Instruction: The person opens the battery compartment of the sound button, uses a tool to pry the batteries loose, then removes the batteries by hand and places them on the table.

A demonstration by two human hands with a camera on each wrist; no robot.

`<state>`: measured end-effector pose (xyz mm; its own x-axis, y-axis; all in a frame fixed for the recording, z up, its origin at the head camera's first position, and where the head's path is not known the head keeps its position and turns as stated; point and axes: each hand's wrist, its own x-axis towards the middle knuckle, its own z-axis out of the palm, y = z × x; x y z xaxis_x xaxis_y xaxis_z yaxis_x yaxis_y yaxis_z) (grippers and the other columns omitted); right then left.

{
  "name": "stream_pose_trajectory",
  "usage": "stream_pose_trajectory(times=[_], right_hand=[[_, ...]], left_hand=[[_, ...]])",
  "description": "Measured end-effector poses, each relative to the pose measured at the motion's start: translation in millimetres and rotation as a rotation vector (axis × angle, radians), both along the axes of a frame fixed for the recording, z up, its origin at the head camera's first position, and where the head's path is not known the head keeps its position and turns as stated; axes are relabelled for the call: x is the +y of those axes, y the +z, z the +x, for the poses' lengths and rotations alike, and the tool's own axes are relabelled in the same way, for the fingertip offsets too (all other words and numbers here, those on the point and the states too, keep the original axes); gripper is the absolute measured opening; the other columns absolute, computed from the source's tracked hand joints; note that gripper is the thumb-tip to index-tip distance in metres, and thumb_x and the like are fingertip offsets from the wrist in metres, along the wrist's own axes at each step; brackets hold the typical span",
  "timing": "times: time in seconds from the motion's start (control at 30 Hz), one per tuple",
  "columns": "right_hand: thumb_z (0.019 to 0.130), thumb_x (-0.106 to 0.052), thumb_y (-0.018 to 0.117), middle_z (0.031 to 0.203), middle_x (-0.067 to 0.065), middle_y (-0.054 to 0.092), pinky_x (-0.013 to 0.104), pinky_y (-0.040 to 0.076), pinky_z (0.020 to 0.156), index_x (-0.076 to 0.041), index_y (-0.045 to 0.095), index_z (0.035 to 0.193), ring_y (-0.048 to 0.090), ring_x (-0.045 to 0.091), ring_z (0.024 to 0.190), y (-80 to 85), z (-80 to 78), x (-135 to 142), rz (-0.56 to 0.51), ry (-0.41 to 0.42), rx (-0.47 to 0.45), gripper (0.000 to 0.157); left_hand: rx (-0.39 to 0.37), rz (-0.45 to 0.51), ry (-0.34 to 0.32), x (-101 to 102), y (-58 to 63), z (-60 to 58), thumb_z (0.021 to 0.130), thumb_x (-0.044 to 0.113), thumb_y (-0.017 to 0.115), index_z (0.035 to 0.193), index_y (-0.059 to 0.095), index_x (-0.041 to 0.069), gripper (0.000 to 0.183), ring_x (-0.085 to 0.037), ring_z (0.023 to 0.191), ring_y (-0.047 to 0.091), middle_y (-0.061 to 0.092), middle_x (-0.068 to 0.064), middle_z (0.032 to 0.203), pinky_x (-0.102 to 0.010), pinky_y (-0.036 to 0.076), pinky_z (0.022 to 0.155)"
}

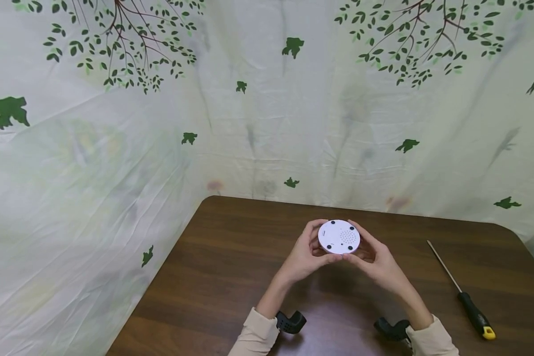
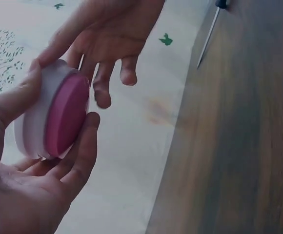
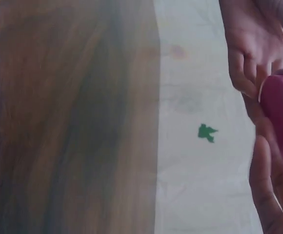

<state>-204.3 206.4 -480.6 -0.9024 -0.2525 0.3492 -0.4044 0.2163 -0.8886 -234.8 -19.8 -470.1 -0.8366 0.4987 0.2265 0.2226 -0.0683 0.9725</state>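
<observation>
A round white device (image 1: 335,238) with several dark round spots near its rim and a patch of small holes is held above the table, that face toward the head camera. Its opposite side is pink (image 2: 69,114), as both wrist views show. The left hand (image 1: 303,254) grips the rim from the left, thumb along the near edge. From the right, the right hand (image 1: 379,261) holds the same rim, its thumb close to the other thumb. Some fingertips are hidden behind the device in the head view.
On the brown wooden table (image 1: 196,287), a screwdriver (image 1: 471,307) with a black and yellow handle lies to the right of the hands. A pale cloth (image 1: 267,123) printed with leaves hangs behind the table and along its left side. Each wrist carries a black camera mount (image 1: 291,322).
</observation>
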Motion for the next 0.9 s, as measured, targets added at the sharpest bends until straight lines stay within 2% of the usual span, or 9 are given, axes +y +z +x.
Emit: stream_pose_trajectory(times=[0.07,0.13,0.23,0.3,0.4,0.57,0.7,0.77,0.9], right_hand=[[0.090,0.000,0.077,0.141,0.018,0.060,0.022,0.060,0.076,-0.005,0.039,0.159,0.071,0.002,0.098,-0.5,0.4,-1,-0.022,-0.012,-0.005,0.078],[0.088,0.003,0.078,0.137,0.004,0.066,0.022,0.060,0.074,-0.004,0.043,0.157,0.071,0.003,0.094,-0.6,1.2,0,-0.042,-0.018,-0.002,0.077],[0.085,0.008,0.079,0.131,-0.012,0.067,0.021,0.060,0.074,-0.002,0.046,0.154,0.070,0.004,0.091,0.4,2.6,4,-0.073,0.029,0.018,0.077],[0.085,0.011,0.077,0.134,-0.015,0.066,0.021,0.060,0.076,0.002,0.046,0.153,0.070,0.004,0.095,0.2,1.9,8,-0.113,0.092,0.024,0.076],[0.088,0.013,0.073,0.142,-0.009,0.063,0.020,0.059,0.078,0.007,0.043,0.152,0.067,0.003,0.103,-2.5,-1.6,14,-0.198,0.241,0.019,0.071],[0.097,0.004,0.066,0.147,-0.006,0.060,0.026,0.059,0.069,0.004,0.043,0.154,0.064,0.005,0.102,-7.0,-6.8,22,-0.281,0.449,-0.028,0.061],[0.099,0.007,0.060,0.146,-0.008,0.060,0.031,0.060,0.070,0.006,0.038,0.156,0.066,0.005,0.099,-5.3,-6.0,20,-0.237,0.418,-0.021,0.060],[0.099,0.010,0.058,0.143,-0.009,0.060,0.032,0.060,0.070,0.007,0.036,0.156,0.066,0.005,0.098,-3.6,-4.8,19,-0.195,0.357,-0.017,0.061],[0.097,0.008,0.063,0.138,-0.009,0.062,0.032,0.061,0.071,-0.001,0.037,0.159,0.068,0.005,0.100,-1.1,-1.5,14,-0.090,0.214,-0.012,0.067]], left_hand=[[-0.007,0.007,-0.017,0,-0.1,0.2,0.085,-0.005,0.080,0.152,0.037,0.011,0.081,-0.010,0.114,0.066,0.056,-0.014,0.150,-0.025,0.058,0.090],[-0.015,0.007,-0.045,0,-0.2,-0.4,0.085,-0.007,0.080,0.152,0.038,0.012,0.082,-0.008,0.114,0.065,0.055,-0.013,0.150,-0.026,0.059,0.090],[-0.026,0.011,-0.119,-2,0.3,-1.8,0.084,-0.011,0.079,0.154,0.040,0.013,0.084,-0.005,0.115,0.062,0.052,-0.015,0.150,-0.024,0.059,0.089],[-0.027,0.018,-0.175,-4,1.1,-2.6,0.083,-0.013,0.078,0.155,0.040,0.012,0.085,-0.004,0.117,0.060,0.050,-0.017,0.151,-0.022,0.058,0.089],[-0.015,0.029,-0.248,-7,3.0,-2.9,0.082,-0.014,0.078,0.156,0.041,0.010,0.086,-0.004,0.120,0.058,0.049,-0.020,0.152,-0.021,0.057,0.091],[0.012,0.012,-0.314,-9,5.9,-1.7,0.083,-0.010,0.080,0.157,0.041,0.009,0.086,-0.005,0.124,0.055,0.050,-0.019,0.153,-0.020,0.054,0.096],[0.007,0.002,-0.269,-9,5.5,-2.1,0.084,-0.008,0.080,0.157,0.042,0.010,0.084,-0.004,0.122,0.057,0.051,-0.019,0.152,-0.020,0.056,0.093],[0.004,0.006,-0.224,-9,5.1,-2.8,0.083,-0.010,0.080,0.156,0.042,0.011,0.084,-0.004,0.118,0.060,0.051,-0.019,0.150,-0.021,0.057,0.090],[0.022,0.024,-0.122,-7,2.7,-3.7,0.080,-0.012,0.082,0.154,0.043,0.010,0.087,-0.005,0.110,0.065,0.054,-0.019,0.146,-0.022,0.059,0.085]])
